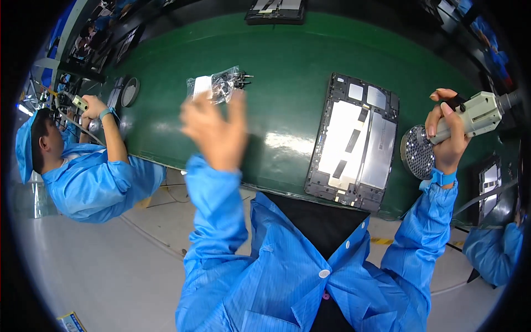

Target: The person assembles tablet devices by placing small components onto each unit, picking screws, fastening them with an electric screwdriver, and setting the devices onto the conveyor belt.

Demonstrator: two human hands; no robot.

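My right hand (pixel 449 135) has its fingers wrapped around one pale electric screwdriver (pixel 477 115), raised beside a round tray of screws (pixel 417 152) so fasteners sit close to the tool. My left hand (pixel 214 128) is blurred, fingers loosely spread and holding nothing I can make out, just short of one clear plastic bag of small parts (pixel 217 85) on the green counter (pixel 282 66). One opened tablet chassis (pixel 354 143) lies flat between my hands, inside facing up for access. A co-worker's sleeve (pixel 94 182) shows at left.
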